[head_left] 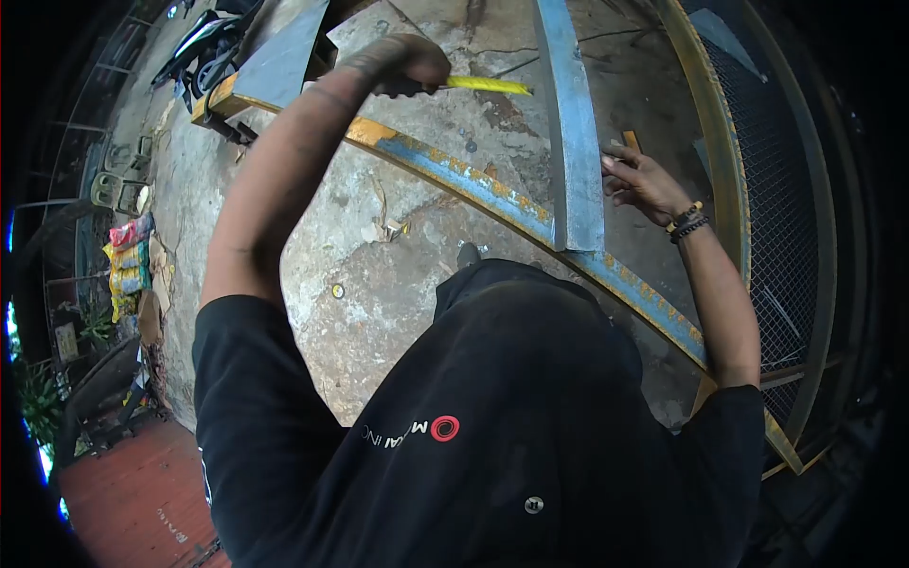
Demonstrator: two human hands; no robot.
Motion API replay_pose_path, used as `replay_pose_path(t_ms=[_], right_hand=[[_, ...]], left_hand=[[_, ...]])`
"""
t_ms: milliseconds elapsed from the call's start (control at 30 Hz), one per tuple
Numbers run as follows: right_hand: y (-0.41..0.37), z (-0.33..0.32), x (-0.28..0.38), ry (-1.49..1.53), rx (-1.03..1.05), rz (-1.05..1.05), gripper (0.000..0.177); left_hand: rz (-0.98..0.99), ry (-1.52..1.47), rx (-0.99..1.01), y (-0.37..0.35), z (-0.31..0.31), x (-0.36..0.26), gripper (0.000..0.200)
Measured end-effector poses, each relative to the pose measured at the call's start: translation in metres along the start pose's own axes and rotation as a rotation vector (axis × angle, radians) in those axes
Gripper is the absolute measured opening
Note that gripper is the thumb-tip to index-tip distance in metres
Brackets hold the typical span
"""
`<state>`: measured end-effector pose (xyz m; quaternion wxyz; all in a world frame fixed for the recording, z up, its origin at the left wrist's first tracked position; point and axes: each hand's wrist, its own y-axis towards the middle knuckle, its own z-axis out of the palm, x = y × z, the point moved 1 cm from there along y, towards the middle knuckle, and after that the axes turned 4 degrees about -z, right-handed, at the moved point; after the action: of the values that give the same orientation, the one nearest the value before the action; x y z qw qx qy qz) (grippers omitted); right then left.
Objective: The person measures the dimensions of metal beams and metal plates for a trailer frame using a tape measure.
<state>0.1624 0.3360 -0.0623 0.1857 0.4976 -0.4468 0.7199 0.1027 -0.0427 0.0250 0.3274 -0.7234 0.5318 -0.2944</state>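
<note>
In the head view, the person's left hand (421, 71) has its grip closed around what looks like a tape measure, its yellow blade (490, 85) reaching toward a grey metal beam (579, 142), probably held out so to line up with it. The right hand (649, 183) is at the beam's other side, its grip loosely open, perhaps ready to steady it; contact cannot be told. The beam's near end rests on a rusty blue rail (454, 175), which seems to support it. Beneath lies a stained, patchy concrete floor (331, 369); a mesh panel (776, 189) stands right, a motorbike (201, 47) and colourful bags (130, 270) left.
</note>
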Motion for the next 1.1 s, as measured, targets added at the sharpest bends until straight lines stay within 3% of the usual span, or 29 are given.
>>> replay_pose_path(t_ms=[167, 267, 333, 400, 533, 600, 667, 767, 800, 867, 967, 1067, 1100], right_hand=[[0.018, 0.012, -0.016, 0.248, -0.003, -0.02, 0.047], [0.013, -0.003, -0.023, 0.388, -0.058, -0.097, 0.021], [0.004, -0.009, -0.018, 0.411, -0.077, -0.102, 0.018], [-0.006, -0.012, -0.011, 0.407, -0.096, -0.102, 0.016], [-0.039, -0.029, -0.003, 0.355, -0.195, -0.072, 0.015], [-0.057, -0.044, -0.006, 0.335, -0.328, -0.051, 0.016], [-0.065, -0.065, -0.02, 0.141, -0.379, -0.061, 0.017], [-0.076, -0.041, -0.001, -0.854, -0.264, -0.226, 0.018], [-0.077, -0.035, 0.001, -0.936, -0.244, -0.245, 0.018], [-0.077, -0.025, 0.008, -1.105, -0.219, -0.28, 0.019], [-0.072, -0.032, 0.021, -1.089, -0.067, -0.107, 0.023], [-0.073, -0.046, 0.02, -1.113, 0.052, -0.161, 0.024], [-0.076, -0.049, 0.03, -1.151, 0.105, -0.137, 0.023]], left_hand=[[0.321, -0.018, 0.182, -0.006, 0.043, -0.08, 0.026], [0.484, -0.164, 0.301, -0.003, 0.068, -0.106, 0.03], [0.617, -0.3, 0.353, -0.011, 0.082, -0.112, 0.028], [0.548, -0.325, 0.359, -0.006, 0.085, -0.105, 0.03], [0.75, -0.202, 0.317, -0.009, 0.078, -0.077, 0.03], [0.517, -0.19, 0.38, -0.017, 0.071, -0.058, 0.029], [0.594, -0.159, 0.276, -0.011, 0.071, -0.043, 0.03], [0.723, 0.065, 0.148, -0.026, 0.068, -0.051, 0.035], [0.783, 0.045, 0.184, -0.024, 0.071, -0.055, 0.035], [0.604, -0.048, 0.211, -0.025, 0.074, -0.061, 0.034], [0.588, 0.048, 0.183, -0.048, 0.066, -0.067, 0.034], [0.884, 0.129, 0.07, -0.054, 0.065, -0.054, 0.034], [0.702, 0.114, 0.101, -0.087, 0.058, -0.061, 0.033]])
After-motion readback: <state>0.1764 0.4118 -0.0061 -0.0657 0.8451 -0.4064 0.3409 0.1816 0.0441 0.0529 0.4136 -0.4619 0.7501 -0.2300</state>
